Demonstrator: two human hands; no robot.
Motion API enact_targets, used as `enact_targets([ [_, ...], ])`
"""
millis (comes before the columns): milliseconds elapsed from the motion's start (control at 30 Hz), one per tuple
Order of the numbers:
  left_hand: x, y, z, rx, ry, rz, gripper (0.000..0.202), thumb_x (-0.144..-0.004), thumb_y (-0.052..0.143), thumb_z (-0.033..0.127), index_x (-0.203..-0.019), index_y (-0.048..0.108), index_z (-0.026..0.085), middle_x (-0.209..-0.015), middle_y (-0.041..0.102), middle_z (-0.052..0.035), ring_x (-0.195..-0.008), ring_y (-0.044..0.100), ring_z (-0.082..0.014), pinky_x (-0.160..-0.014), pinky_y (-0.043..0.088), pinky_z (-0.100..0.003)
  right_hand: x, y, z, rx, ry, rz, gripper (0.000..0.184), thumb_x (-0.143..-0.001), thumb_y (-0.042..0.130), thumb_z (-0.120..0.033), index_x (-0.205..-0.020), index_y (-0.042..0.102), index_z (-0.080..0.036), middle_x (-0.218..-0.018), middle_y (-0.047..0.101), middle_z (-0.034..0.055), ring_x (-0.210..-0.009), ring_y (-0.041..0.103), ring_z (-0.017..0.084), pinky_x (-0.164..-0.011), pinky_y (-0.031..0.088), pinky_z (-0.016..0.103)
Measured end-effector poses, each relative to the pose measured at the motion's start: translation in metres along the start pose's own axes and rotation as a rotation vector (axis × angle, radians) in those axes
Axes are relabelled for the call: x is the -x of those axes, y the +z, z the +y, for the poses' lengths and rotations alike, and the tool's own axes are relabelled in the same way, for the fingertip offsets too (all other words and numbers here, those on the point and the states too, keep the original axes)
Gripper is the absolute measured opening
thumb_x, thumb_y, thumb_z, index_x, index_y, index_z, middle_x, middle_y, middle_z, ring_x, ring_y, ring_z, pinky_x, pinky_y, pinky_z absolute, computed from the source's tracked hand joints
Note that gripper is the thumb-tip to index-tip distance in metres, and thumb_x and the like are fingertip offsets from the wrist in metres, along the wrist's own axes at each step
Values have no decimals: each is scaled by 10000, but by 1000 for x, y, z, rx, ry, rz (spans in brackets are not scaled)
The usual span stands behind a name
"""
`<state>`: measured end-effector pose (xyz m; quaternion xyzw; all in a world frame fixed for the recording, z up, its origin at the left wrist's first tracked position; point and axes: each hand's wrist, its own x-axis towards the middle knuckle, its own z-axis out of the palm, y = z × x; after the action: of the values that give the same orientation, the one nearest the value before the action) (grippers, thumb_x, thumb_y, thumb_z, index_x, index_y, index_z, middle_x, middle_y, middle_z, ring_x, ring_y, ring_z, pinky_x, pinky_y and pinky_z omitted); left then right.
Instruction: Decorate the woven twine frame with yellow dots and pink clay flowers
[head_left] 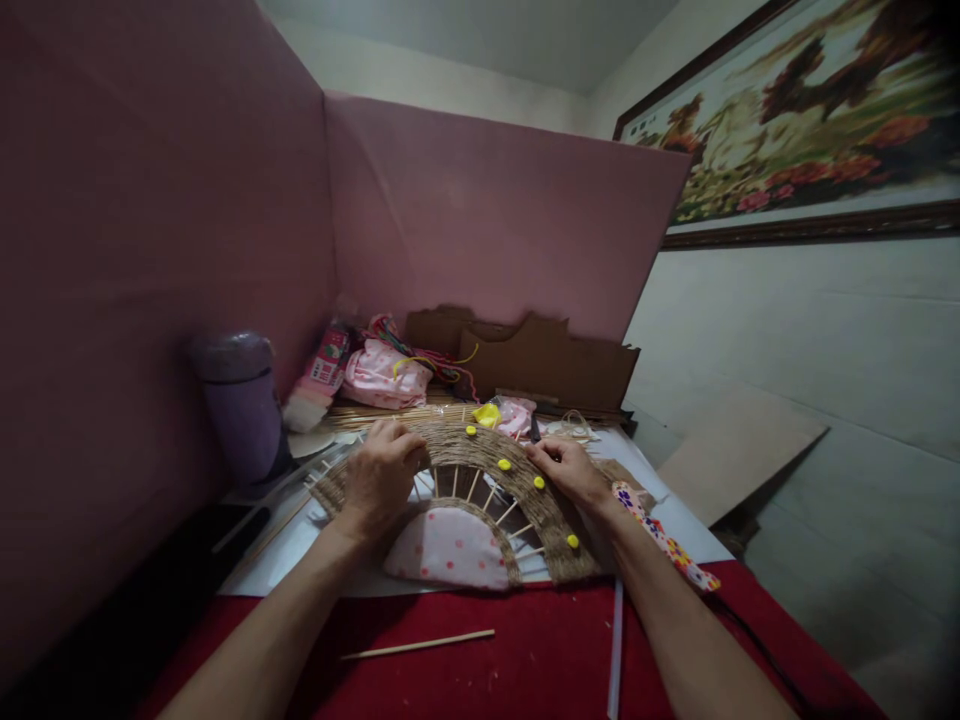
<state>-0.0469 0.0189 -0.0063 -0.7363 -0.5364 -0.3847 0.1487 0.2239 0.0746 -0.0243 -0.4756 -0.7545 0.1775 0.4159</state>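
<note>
A fan-shaped piece woven of brown twine point(559, 525) over thin sticks lies on white paper before me. Its half-round centre of white cloth with pink dots point(459, 548) faces me, and several yellow buttons point(504, 465) dot the outer band. My left hand point(381, 470) is closed over the band's upper left part, fingers curled down; whether it pinches anything besides the band is hidden. My right hand point(568, 468) grips the outer edge at the upper right, thumb and fingers together, close to two of the buttons.
A loose wooden stick point(418, 645) and a clear glue stick point(616, 650) lie on the red cloth point(540, 660). A flower-patterned glue gun point(667, 545) rests by my right forearm. A purple tumbler point(244, 410), a pink dotted cloth bundle point(386, 375) and torn cardboard point(551, 360) stand behind.
</note>
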Motion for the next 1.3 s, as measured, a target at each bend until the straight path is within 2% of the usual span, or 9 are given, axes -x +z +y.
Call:
enact_targets([
  [267,1,2,1,-32,45,-42,141,-793,575,190,-672,644,214,-775,611,-31,-846,486,-202,-685,400,-278,1,0,-4,-20,8,-1,430,-766,496,-518,-509,513,-175,-516,455,-3,-539,409,132,-505,299,246],
  [467,1,6,0,-44,38,11,59,-771,609,209,-717,625,192,-811,629,-43,-864,491,-216,-733,411,-309,1,0,-6,-26,10,0,439,-755,500,-531,-491,482,-181,-514,428,-7,-532,394,128,-510,289,247],
  [633,1,2,2,-28,38,0,123,-776,592,193,-654,611,192,-764,624,-42,-832,487,-212,-703,408,-305,1,1,-4,-18,5,7,442,-764,498,-524,-489,494,-180,-519,434,-6,-532,398,130,-511,292,249],
  [800,1,0,2,-3,53,-21,138,-789,556,159,-669,614,193,-760,613,-44,-825,481,-208,-695,404,-301,1,1,-3,-12,4,15,433,-771,501,-518,-507,520,-176,-525,455,-1,-545,412,134,-510,298,246],
  [1100,-1,6,-1,-56,29,-35,89,-778,581,196,-690,594,201,-795,612,-47,-855,479,-219,-723,396,-314,1,1,-4,-5,-7,10,439,-771,494,-502,-471,451,-184,-504,394,-12,-520,370,122,-497,274,250],
  [1300,1,0,5,-101,55,-62,152,-807,547,197,-677,626,206,-786,595,-50,-860,464,-217,-649,376,-292,2,0,-5,0,6,1,409,-775,488,-477,-493,458,-183,-527,408,-5,-537,378,128,-511,281,251],
])
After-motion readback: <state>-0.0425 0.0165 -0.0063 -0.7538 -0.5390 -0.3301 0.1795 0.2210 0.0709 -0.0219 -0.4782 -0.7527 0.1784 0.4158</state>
